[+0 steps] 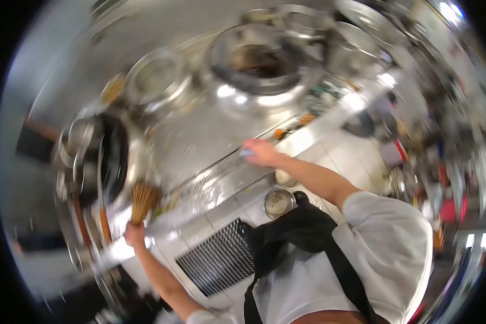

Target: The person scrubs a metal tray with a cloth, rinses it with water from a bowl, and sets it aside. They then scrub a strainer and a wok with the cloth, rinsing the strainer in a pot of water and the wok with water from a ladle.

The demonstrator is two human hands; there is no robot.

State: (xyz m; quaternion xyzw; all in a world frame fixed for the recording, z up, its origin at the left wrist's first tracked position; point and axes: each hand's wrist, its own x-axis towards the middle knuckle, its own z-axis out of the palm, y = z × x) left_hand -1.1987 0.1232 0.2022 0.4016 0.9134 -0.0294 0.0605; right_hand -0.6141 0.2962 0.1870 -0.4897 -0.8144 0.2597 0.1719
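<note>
My left hand (pixel 135 235) is closed around the base of a bamboo wok brush (pixel 143 201), its bristles pointing up over the steel counter's front edge. Close by on the left is a dark wok (pixel 112 156) with ladles (pixel 83 132) and wooden-handled tools lying in and across it. My right hand (pixel 262 153) is closed above the drain channel (pixel 216 171) along the counter front. A small light-blue thing (pixel 247 153) shows at its fingers, too blurred to name. Food scraps (pixel 170 202) lie in the channel near the brush.
At the back of the steel counter (pixel 183 129) stand a large dark wok (pixel 256 59), a round pot (pixel 156 78) and several metal bowls (pixel 299 21). Orange scraps (pixel 306 119) lie at the right of the channel. Below are a metal pot (pixel 279 203) and a floor grate (pixel 216 259).
</note>
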